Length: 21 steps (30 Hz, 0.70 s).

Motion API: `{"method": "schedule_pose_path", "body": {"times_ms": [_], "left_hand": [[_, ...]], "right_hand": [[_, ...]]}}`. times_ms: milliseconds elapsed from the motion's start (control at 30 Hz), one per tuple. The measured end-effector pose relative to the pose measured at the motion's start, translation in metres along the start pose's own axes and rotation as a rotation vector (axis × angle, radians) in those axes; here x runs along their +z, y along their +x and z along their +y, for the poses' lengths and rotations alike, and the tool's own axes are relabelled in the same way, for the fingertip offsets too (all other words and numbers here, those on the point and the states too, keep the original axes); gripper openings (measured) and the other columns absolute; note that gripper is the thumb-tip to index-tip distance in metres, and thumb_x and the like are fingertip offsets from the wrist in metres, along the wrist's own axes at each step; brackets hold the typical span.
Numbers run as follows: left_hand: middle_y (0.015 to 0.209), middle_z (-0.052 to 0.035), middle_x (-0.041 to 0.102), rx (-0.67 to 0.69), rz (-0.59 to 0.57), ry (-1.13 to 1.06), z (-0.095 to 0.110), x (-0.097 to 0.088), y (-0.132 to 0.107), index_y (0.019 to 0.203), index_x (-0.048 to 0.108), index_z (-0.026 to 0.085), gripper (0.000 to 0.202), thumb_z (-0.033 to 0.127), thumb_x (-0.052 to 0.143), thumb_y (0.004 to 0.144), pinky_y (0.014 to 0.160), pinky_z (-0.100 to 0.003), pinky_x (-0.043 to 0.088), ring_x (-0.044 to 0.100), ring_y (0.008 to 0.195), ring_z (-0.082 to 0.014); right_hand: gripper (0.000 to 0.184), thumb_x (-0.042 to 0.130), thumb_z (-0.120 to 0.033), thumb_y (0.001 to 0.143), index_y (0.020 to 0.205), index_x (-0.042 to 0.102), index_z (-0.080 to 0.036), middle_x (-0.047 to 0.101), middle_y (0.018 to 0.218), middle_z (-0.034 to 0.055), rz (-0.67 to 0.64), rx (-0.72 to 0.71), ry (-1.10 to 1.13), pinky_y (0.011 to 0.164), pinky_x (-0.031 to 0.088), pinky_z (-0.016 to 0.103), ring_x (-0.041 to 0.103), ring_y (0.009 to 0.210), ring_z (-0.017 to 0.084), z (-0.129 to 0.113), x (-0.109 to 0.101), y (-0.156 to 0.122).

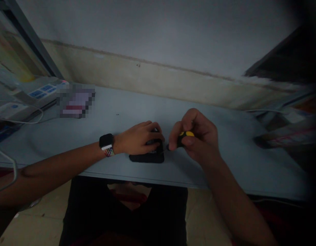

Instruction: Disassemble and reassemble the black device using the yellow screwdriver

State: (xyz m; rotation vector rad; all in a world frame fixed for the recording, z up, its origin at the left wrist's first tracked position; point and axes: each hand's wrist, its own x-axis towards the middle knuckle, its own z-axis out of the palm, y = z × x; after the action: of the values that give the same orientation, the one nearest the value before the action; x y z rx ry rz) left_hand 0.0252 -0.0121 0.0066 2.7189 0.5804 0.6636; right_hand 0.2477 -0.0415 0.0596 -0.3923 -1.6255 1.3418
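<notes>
A small flat black device lies on the pale table near its front edge. My left hand, a dark watch on its wrist, rests on top of the device with the fingers curled down, pressing it. My right hand is closed around a screwdriver with a yellow and black handle. Its dark tip points left toward the right end of the device. What the tip touches is too dark to make out.
A printer-like machine with blue buttons and white cables sits at the far left. A blurred packet lies beside it. Papers and dark objects crowd the right side. A wall runs behind the table; my legs are under its front edge.
</notes>
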Motion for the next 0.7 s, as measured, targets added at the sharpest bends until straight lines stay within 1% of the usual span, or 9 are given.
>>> {"method": "schedule_pose_path", "body": {"times_ms": [67,167,233,333,433,500,533,600,700], "left_hand": [[0.122,-0.0133,0.066,-0.002,0.007,-0.006,0.000,0.001,-0.001,0.121,0.074,0.018,0.026,0.034,0.057,0.108,0.098,-0.044,0.055,0.063,0.104,-0.0262],[0.121,-0.0138,0.066,0.003,0.032,-0.011,-0.001,0.002,-0.001,0.121,0.073,0.017,0.026,0.034,0.058,0.108,0.098,-0.045,0.055,0.063,0.105,-0.0269],[0.120,-0.0140,0.066,0.007,0.042,-0.010,-0.002,0.002,-0.002,0.120,0.072,0.016,0.025,0.033,0.058,0.107,0.097,-0.044,0.055,0.063,0.105,-0.0268],[0.118,-0.0131,0.066,0.013,0.026,-0.002,-0.001,0.001,-0.001,0.118,0.074,0.017,0.024,0.031,0.057,0.107,0.096,-0.043,0.055,0.063,0.102,-0.0255],[0.120,-0.0139,0.066,0.012,0.013,0.002,0.000,-0.001,-0.001,0.120,0.074,0.018,0.026,0.032,0.056,0.107,0.096,-0.044,0.055,0.063,0.102,-0.0259],[0.123,-0.0147,0.065,0.008,0.012,0.005,0.000,-0.001,-0.001,0.121,0.074,0.018,0.028,0.033,0.056,0.108,0.097,-0.045,0.055,0.063,0.104,-0.0266],[0.124,-0.0149,0.065,0.008,0.011,0.006,0.000,-0.001,-0.001,0.122,0.074,0.018,0.028,0.034,0.055,0.108,0.098,-0.045,0.055,0.063,0.105,-0.0268],[0.125,-0.0149,0.065,0.007,0.004,-0.001,0.000,-0.001,-0.001,0.121,0.074,0.018,0.028,0.035,0.056,0.108,0.099,-0.045,0.055,0.063,0.105,-0.0270],[0.121,-0.0136,0.065,0.009,-0.003,-0.018,0.000,-0.001,0.000,0.116,0.074,0.018,0.027,0.036,0.056,0.108,0.098,-0.044,0.055,0.063,0.105,-0.0265]], "right_hand": [[0.025,0.086,-0.034,0.091,0.098,0.063,-0.025,0.081,0.082,0.0011,0.007,-0.013,-0.013,0.054,0.056,0.023,0.072,0.062,0.015,0.002,-0.003,0.000],[0.020,0.086,-0.035,0.090,0.101,0.075,-0.023,0.082,0.092,0.0055,0.001,-0.050,-0.046,0.056,0.058,0.024,0.074,0.069,0.016,0.002,-0.006,0.000],[0.016,0.081,-0.033,0.094,0.106,0.081,-0.022,0.082,0.097,0.0070,-0.029,-0.056,-0.056,0.050,0.053,0.022,0.068,0.063,0.013,0.001,-0.007,0.000],[0.020,0.068,-0.032,0.102,0.109,0.083,-0.020,0.079,0.094,0.0086,-0.061,-0.056,-0.042,0.041,0.042,0.021,0.061,0.059,0.012,-0.002,-0.006,-0.001],[0.028,0.064,-0.039,0.105,0.102,0.082,-0.018,0.075,0.084,0.0088,-0.051,-0.053,-0.070,0.047,0.047,0.025,0.066,0.069,0.017,-0.003,-0.003,-0.002],[0.022,0.073,-0.039,0.101,0.104,0.078,-0.019,0.074,0.080,0.0058,-0.041,-0.052,-0.058,0.054,0.052,0.027,0.066,0.067,0.017,-0.002,-0.001,-0.002],[0.018,0.078,-0.036,0.098,0.106,0.075,-0.020,0.074,0.080,0.0037,-0.041,-0.054,-0.031,0.056,0.053,0.027,0.066,0.065,0.016,-0.001,0.000,-0.002],[0.025,0.085,-0.024,0.092,0.109,0.068,-0.023,0.076,0.081,0.0005,-0.057,-0.064,0.032,0.056,0.053,0.024,0.066,0.062,0.014,0.000,0.003,-0.001],[0.026,0.085,-0.019,0.090,0.106,0.066,-0.024,0.080,0.086,0.0020,-0.074,-0.088,0.030,0.057,0.054,0.023,0.071,0.065,0.014,0.000,0.004,0.001]]}}
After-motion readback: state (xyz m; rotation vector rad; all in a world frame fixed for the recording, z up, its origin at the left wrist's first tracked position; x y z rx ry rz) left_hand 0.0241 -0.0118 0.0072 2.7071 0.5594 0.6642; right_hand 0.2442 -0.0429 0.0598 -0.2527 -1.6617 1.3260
